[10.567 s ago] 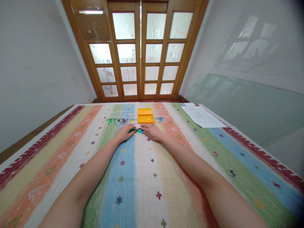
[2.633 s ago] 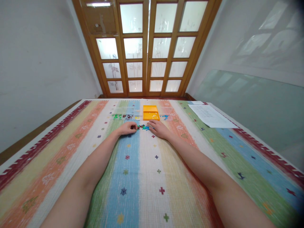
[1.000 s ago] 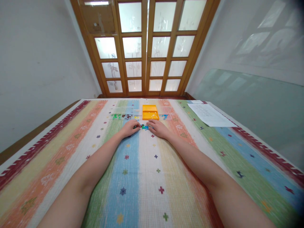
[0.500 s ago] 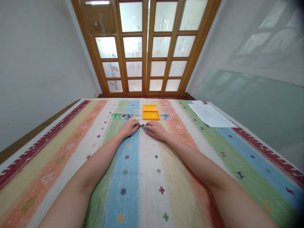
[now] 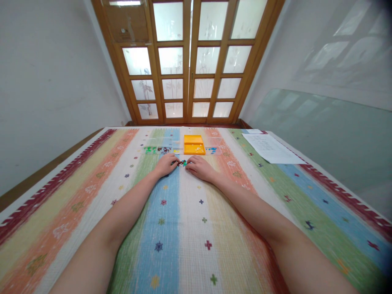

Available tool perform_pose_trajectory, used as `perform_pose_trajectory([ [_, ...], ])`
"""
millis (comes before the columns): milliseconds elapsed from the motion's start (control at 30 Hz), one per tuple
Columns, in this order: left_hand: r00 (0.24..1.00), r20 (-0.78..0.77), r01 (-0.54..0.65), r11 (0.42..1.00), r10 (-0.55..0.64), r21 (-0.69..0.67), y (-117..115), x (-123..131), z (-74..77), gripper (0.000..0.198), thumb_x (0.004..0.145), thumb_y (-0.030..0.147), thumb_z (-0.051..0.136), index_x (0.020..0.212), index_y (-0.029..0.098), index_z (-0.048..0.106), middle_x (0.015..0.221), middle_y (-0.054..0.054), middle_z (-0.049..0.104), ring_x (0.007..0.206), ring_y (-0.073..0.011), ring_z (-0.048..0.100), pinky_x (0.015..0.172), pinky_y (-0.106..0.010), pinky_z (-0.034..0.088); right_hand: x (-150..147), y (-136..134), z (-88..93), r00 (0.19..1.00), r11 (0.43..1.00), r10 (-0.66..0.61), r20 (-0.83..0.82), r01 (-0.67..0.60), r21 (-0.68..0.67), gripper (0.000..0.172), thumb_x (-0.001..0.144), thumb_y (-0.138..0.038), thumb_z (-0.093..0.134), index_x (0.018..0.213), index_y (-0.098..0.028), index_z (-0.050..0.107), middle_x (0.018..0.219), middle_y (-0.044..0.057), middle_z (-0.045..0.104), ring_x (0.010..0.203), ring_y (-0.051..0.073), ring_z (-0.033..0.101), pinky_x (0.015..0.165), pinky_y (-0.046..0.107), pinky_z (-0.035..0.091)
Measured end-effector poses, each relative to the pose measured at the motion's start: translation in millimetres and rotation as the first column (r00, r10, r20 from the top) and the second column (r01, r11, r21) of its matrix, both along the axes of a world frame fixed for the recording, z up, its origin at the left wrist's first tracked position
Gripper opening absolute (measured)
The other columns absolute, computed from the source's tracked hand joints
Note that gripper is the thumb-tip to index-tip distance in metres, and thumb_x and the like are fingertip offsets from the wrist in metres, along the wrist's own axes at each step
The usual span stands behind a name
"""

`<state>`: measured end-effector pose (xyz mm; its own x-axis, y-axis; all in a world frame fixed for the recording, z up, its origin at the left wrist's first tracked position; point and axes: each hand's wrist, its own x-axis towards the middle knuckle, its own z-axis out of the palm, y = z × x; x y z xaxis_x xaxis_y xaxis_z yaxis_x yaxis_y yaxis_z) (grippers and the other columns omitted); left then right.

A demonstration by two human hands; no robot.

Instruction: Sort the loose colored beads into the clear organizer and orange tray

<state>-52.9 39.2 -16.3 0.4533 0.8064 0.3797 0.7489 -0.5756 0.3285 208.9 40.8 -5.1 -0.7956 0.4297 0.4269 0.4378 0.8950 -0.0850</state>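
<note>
A small cluster of brown and green pieces (image 5: pixel 183 163) lies low over the tablecloth, between my two hands. My left hand (image 5: pixel 166 163) has its fingertips closed on the brown left end of it. From the other side my right hand (image 5: pixel 198 166) pinches near the green end, its fingers curled together. The cluster is too small to tell how its pieces join. Just beyond the hands stands an open orange box (image 5: pixel 194 143) with small white pieces inside. Clear boxes hold green pieces (image 5: pixel 150 150), dark brown pieces (image 5: pixel 164 150), yellow pieces (image 5: pixel 176 151) and blue pieces (image 5: pixel 211 150).
A striped tablecloth (image 5: pixel 192 245) covers the table under both forearms. Printed paper sheets (image 5: pixel 269 149) lie at the far right. Wood-framed glass doors (image 5: pixel 190 77) rise behind the table, and a glass panel (image 5: pixel 321 134) leans along the right wall.
My right fingers have shifted very slightly at the green end of the cluster. My left hand and the boxes stay where they were.
</note>
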Motion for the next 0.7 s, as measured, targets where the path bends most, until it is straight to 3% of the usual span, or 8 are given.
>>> perform_pose_trajectory([
  [500,1.000,0.019,0.007,1.000,-0.007,0.002,-1,0,0.7,0.021,0.097,0.024,0.058,0.100,0.022,0.078,0.099,-0.008,0.072,0.102,-0.0242,0.062,0.096,-0.039,0.047,1,5,-2.6,0.992,0.992,-0.123,-0.017,0.123,-0.040,0.013,0.100,-0.024,0.062,0.100,-0.021,0.075,0.101,0.010,0.066,0.100,0.026,0.057,0.089,0.038,0.045],
  [600,1.000,0.005,0.006,1.000,-0.006,-0.001,-1,0,0.7,0.021,0.098,0.024,0.057,0.100,0.022,0.078,0.099,-0.007,0.072,0.103,-0.0238,0.063,0.097,-0.038,0.048,2,7,-4.0,0.986,0.988,-0.139,-0.094,0.131,-0.082,0.013,0.100,-0.022,0.060,0.098,-0.020,0.073,0.099,0.010,0.068,0.098,0.024,0.059,0.087,0.036,0.045],
  [700,1.000,-0.008,0.006,1.000,-0.006,-0.003,-1,0,1.4,0.022,0.098,0.025,0.057,0.101,0.022,0.078,0.099,-0.007,0.073,0.102,-0.0233,0.064,0.096,-0.038,0.048,5,13,-6.3,0.934,0.956,-0.250,-0.256,0.196,-0.220,0.014,0.098,-0.021,0.057,0.094,-0.019,0.070,0.092,0.007,0.070,0.086,0.021,0.061,0.080,0.032,0.045],
])
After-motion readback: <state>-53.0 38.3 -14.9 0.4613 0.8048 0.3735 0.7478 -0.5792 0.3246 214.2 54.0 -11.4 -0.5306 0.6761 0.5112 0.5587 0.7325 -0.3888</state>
